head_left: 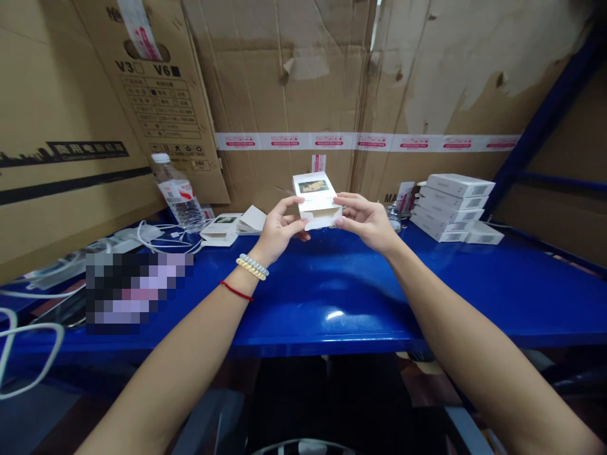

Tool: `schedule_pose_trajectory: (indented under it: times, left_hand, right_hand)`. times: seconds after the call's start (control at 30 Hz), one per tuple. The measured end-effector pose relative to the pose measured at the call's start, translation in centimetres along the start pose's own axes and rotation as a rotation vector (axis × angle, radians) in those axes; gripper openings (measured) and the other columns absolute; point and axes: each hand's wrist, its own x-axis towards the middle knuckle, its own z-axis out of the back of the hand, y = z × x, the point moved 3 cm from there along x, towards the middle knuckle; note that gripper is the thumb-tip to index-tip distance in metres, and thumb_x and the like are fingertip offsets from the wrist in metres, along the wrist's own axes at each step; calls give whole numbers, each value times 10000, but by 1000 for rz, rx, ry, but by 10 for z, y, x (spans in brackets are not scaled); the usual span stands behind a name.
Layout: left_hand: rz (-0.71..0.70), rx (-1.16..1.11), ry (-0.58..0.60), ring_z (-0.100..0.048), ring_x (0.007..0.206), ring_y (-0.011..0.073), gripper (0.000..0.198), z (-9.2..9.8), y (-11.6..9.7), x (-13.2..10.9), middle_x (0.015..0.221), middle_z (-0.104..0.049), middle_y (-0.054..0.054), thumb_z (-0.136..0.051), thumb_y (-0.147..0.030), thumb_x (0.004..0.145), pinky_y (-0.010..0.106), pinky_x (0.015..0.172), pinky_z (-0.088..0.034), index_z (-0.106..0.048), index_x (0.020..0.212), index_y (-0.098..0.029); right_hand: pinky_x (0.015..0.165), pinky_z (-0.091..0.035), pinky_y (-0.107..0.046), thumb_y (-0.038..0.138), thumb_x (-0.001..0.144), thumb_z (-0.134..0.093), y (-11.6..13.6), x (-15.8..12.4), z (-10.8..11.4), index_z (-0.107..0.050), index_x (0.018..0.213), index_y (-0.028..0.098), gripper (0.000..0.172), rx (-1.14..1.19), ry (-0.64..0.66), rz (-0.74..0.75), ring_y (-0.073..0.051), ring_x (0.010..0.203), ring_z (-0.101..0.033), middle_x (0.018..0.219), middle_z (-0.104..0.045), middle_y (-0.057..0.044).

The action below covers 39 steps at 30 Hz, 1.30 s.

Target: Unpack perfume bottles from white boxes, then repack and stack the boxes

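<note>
Between my two hands, above the blue table, is a small white cardboard box (317,197) with a dark and golden picture on its top. Its near end stands open, with a flap hanging at the lower edge. My left hand (283,222) pinches the box's left side between thumb and fingers. On the right side, the thumb and fingers of my right hand (364,218) close on it in the same way. Behind my left hand, more white boxes (220,231) lie on the table, one showing a similar picture.
A stack of white boxes (450,205) stands at the back right of the blue table (332,291). At the left are a clear water bottle (181,197), white cables (152,237) and a blurred-out item (137,291). Cardboard sheets (294,76) wall off the back and left.
</note>
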Motion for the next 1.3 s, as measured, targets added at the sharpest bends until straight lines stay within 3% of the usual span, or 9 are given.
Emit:
schedule_pose_trajectory:
  times: [0.2, 0.37, 0.6, 0.87, 1.07, 1.3]
  left_hand:
    - [4, 4, 60, -670, 586, 141, 513, -3, -3, -3, 709, -671, -16, -662, -298, 729, 265, 584, -534, -474, 1197, -208]
    - [-10, 66, 14, -642, 533, 128, 509, -5, -2, -2, 655, -648, -30, -709, -333, 713, 250, 548, -509, -467, 1140, -201]
    - [57, 28, -81, -639, 552, 116, 480, -8, 5, 0, 671, -636, -47, -626, -213, 685, 240, 563, -511, -447, 1131, -219]
    - [45, 15, -132, -645, 662, 125, 469, -13, 7, 0, 776, -650, -21, -622, -246, 694, 249, 618, -528, -441, 1127, -234]
    - [38, 22, -153, -632, 655, 126, 414, -13, 5, -1, 782, -639, -17, -610, -211, 701, 253, 612, -526, -468, 1089, -236]
    - [33, 47, -183, -619, 629, 119, 358, -16, 3, -1, 749, -648, -18, -606, -207, 718, 244, 604, -511, -480, 1053, -222]
  right_hand:
    - [645, -589, -323, 539, 661, -796, 0, 2, -1, -742, 1000, 233, 460, -39, -101, -26, -134, 772, -613, 1201, -600, -80]
    - [572, -541, -288, 540, 698, -770, -1, 1, -5, -728, 948, 225, 404, -104, -154, 11, -110, 687, -582, 1093, -626, -70]
    - [653, -545, -328, 515, 730, -750, 1, -2, -9, -725, 963, 230, 370, -273, -143, 100, -113, 711, -564, 1125, -573, -77]
    - [638, -534, -321, 476, 733, -752, 0, -3, -10, -706, 968, 231, 342, -276, -163, 113, -93, 669, -528, 1126, -551, -72]
    - [633, -538, -330, 507, 728, -746, 0, -4, -12, -697, 969, 234, 368, -296, -158, 101, -95, 664, -517, 1130, -543, -73]
    - [635, -520, -326, 438, 739, -754, 0, -4, -12, -697, 927, 232, 285, -266, -185, 112, -92, 663, -515, 1103, -541, -62]
